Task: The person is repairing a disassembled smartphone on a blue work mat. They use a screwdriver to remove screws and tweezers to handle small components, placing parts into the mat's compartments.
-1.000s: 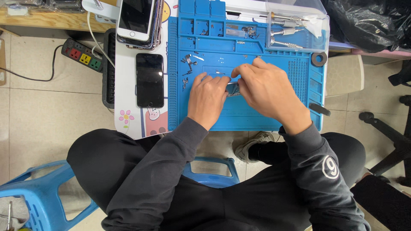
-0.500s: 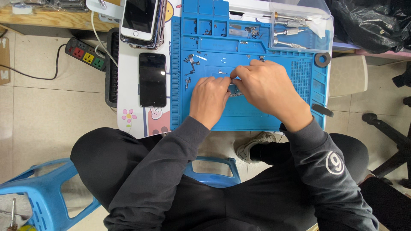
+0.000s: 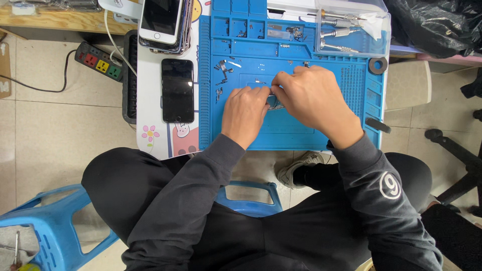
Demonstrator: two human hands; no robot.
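Note:
Both of my hands meet over the middle of a blue repair mat (image 3: pixel 296 135). My left hand (image 3: pixel 244 114) and my right hand (image 3: pixel 312 98) pinch a small grey metal part (image 3: pixel 274 102) between their fingertips; most of it is hidden by the fingers. Tiny screws and metal brackets (image 3: pixel 222 70) lie loose on the mat just left of the hands. Whether a tool is in my right hand cannot be seen.
A dark phone (image 3: pixel 177 90) lies face up on the white table left of the mat, with a stack of phones (image 3: pixel 162 22) behind it. A clear tray of metal tools (image 3: pixel 351 32) sits at the mat's back right. A power strip (image 3: pixel 99 61) lies on the floor, a blue stool (image 3: pixel 45 226) beside my leg.
The view has shifted slightly, so the mat sits a little lower. My hands stay together on the small part with only minor finger motion.

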